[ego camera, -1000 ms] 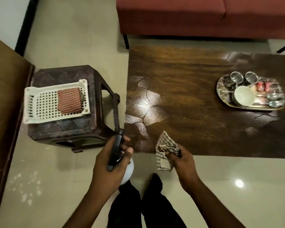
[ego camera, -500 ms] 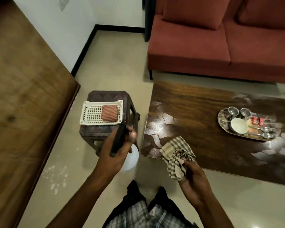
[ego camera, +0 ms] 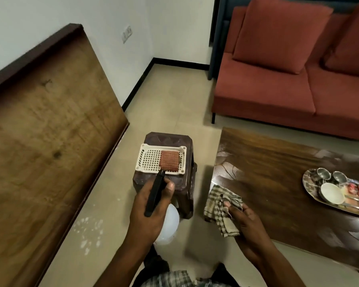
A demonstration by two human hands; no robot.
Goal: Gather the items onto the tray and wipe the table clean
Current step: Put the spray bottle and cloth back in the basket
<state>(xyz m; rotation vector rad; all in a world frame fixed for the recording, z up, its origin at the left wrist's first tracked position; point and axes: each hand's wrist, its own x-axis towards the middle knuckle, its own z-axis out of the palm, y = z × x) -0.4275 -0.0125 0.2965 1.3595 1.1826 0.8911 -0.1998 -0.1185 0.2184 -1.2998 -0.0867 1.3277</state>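
"Down by the person's legs, what do you log first?"

"Two hands, both occupied. The left hand (ego camera: 147, 208) is wrapped round the black head of a spray bottle (ego camera: 168, 222), thumb on top. Its white body hangs below the palm, over the floor. The nozzle points forward toward the stool (ego camera: 166, 139), not toward the table (ego camera: 267, 162)."

"And the other?"

"The right hand (ego camera: 247, 220) has its fingers closed on a bunched checked cloth (ego camera: 220, 206). The cloth sits at the table's near left corner, part of it draped past the edge. Whether it presses on the wood, I cannot tell."

"Which way does the work lie from that grip?"

"Ahead and to the right. The table's long axis runs off rightward from the cloth, so the right hand is plainly the nearer one. The bottle is left of the table and, in my judgement, would have to swing right before any spray could reach the top."

"Where are the items?"

"On the steel tray (ego camera: 306, 179), well along the table toward its right end. It holds a white bowl (ego camera: 332, 193), steel cups (ego camera: 323, 174), spoons and something small and red. I see nothing loose on the bare wood, so the gathering looks done and the wiping is what is left."

"Further out?"

"A white basket (ego camera: 148, 160) with a folded reddish cloth (ego camera: 170, 160) sits on the stool. A wooden board (ego camera: 50, 131) stands at the left and a red sofa (ego camera: 278, 90) beyond the table."
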